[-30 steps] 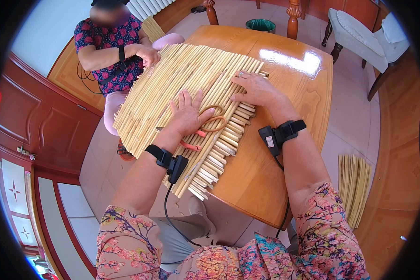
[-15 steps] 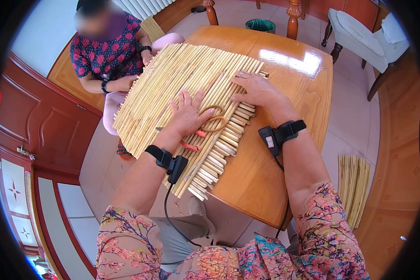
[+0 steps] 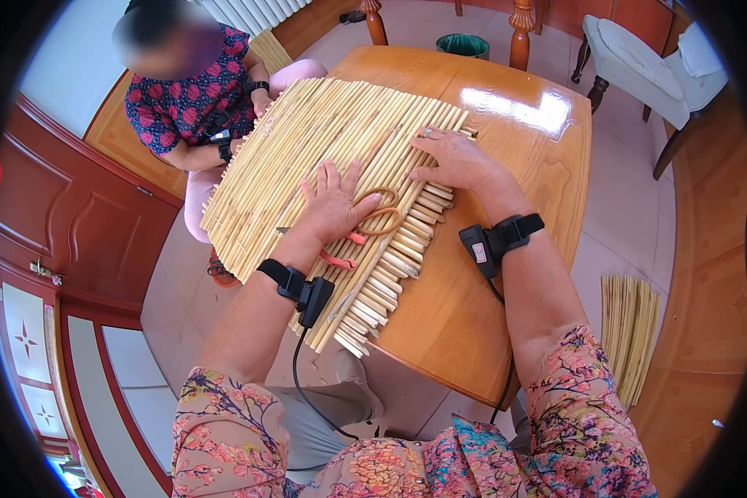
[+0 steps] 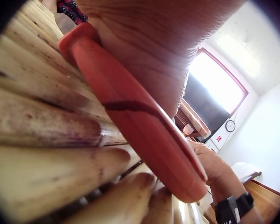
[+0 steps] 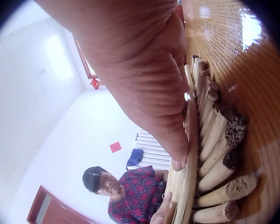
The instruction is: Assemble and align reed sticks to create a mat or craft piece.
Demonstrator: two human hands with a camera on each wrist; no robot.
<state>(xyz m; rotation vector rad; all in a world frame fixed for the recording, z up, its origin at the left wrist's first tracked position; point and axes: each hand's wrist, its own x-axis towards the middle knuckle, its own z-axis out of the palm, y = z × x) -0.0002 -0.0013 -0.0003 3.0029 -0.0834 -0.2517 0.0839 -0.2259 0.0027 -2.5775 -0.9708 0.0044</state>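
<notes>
A mat of pale straight stalks lies over the table, with a second layer of cut stalk ends sticking out along its right side. My left hand rests palm down on the mat, fingers spread. By its thumb lie brown loops like scissor handles. A red-handled tool sits under the left wrist; its red handle fills the left wrist view. Nearer the mat's upper right edge, my right hand presses on the outer stalks. In the right wrist view, a fingertip touches the outermost stalk.
Across the mat sits another person, hands at its left edge. The glossy wooden table extends to the right. A bundle of stalks lies on the floor at right. Beyond the table stand a green-lined bin and a chair.
The other person has leaned forward and brought an arm down from the mat's upper left to its left edge. My two hands, the mat and the tools have stayed in place.
</notes>
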